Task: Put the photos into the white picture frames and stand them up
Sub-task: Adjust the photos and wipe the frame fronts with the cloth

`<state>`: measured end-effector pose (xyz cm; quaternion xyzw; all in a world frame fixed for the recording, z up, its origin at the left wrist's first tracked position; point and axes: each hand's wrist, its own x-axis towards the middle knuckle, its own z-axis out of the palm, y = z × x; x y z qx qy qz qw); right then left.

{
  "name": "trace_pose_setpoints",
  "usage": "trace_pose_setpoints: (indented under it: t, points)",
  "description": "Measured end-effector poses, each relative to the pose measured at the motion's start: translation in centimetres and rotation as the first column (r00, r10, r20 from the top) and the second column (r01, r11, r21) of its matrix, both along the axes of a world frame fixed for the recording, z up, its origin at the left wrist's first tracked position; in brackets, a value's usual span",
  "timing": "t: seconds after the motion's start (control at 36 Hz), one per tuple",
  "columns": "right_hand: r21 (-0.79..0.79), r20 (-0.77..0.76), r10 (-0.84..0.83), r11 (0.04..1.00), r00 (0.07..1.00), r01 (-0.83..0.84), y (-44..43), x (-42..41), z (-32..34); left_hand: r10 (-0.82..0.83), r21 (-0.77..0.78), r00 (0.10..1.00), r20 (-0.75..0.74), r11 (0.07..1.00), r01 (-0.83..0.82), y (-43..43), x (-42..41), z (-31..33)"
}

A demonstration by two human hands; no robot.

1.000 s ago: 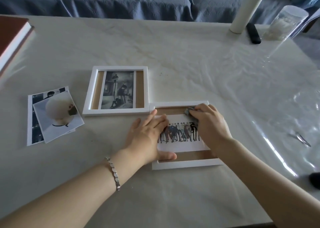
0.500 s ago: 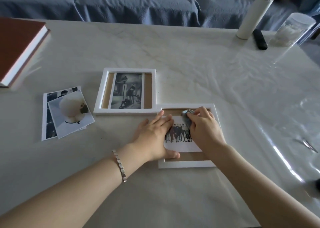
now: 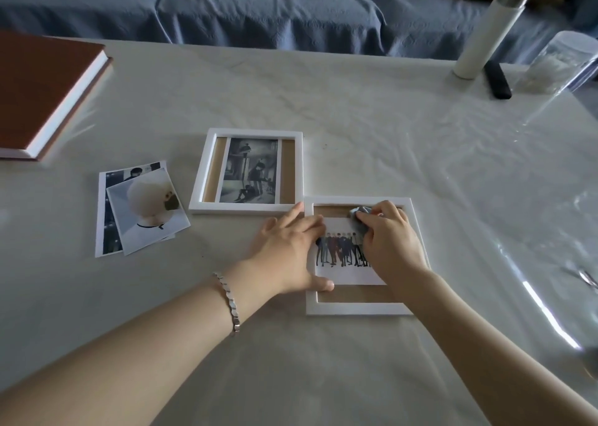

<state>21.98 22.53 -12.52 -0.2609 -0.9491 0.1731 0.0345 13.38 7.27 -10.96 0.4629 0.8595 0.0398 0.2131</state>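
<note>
Two white picture frames lie flat on the table. The far frame (image 3: 246,208) holds a black-and-white photo (image 3: 249,170). The near frame (image 3: 359,309) holds a colour photo of a line of people (image 3: 343,254). My left hand (image 3: 288,252) lies flat on that frame's left side, fingers spread on the photo's edge. My right hand (image 3: 388,238) is closed on a small grey cloth (image 3: 359,213), pressing it on the frame's upper part. Loose photos (image 3: 142,209) lie in a small stack to the left.
A brown book (image 3: 42,92) lies at the far left. At the far right stand a white bottle (image 3: 485,34), a black remote (image 3: 496,79) and a clear glass jar (image 3: 556,63). A clear plastic sheet (image 3: 534,231) covers the table's right side. A blue-covered sofa (image 3: 275,8) lies beyond.
My right hand has slid the cloth slightly left over the near frame's top. The left hand stays put. The view has shifted, so everything sits further right.
</note>
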Motion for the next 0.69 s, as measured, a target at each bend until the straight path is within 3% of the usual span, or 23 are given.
trace_pose_setpoints:
  t: [0.31,0.69]
  points:
    - [-0.024,-0.019,0.254,0.967,0.967,-0.255,-2.1,-2.3,0.0,0.070,0.058,0.997,-0.018,0.996,-0.069,-0.2,0.3,-0.6]
    - [-0.081,-0.083,0.365,0.925,0.927,-0.371,-2.3,0.5,-0.6,0.118,0.086,0.993,0.005,0.989,-0.118,-0.6,0.7,-0.2]
